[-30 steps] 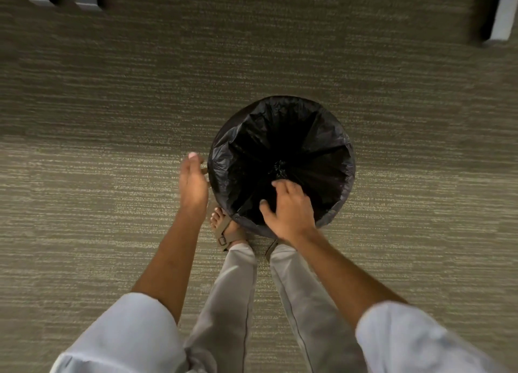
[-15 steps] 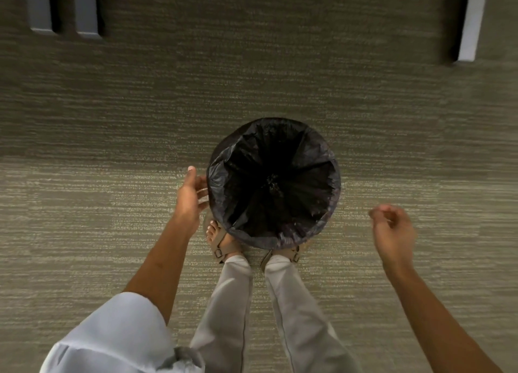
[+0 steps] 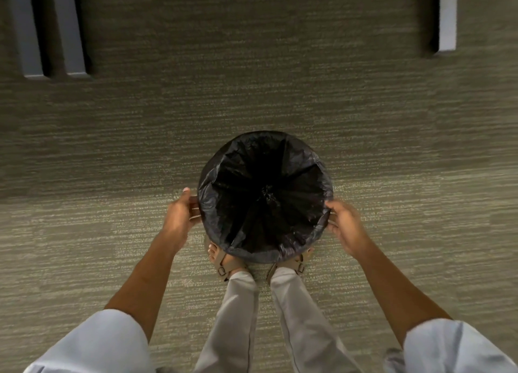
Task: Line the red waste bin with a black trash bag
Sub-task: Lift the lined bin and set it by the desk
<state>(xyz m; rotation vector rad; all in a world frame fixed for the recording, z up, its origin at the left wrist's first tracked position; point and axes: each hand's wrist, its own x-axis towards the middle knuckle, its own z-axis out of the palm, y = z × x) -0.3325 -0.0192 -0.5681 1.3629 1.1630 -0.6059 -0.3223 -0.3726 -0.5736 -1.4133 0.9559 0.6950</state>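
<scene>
left hand [image 3: 179,214] and right hand [image 3: 343,222] pinch the thin, slippery black trash bag [image 3: 238,176] at the bin's sides; light film likely tears, best gripped at folded rim.

A grey-green carpet [image 3: 392,120] with fine horizontal streaks fills the view. At its top left edge stand two pale upright furniture legs [image 3: 47,30], side by side, each casting a dark shadow. At its top right stands a third pale leg [image 3: 447,16]. Near the carpet's lower middle, two feet in tan strapped sandals [image 3: 224,263] stand close together, below light grey trouser legs [image 3: 238,316].
</scene>
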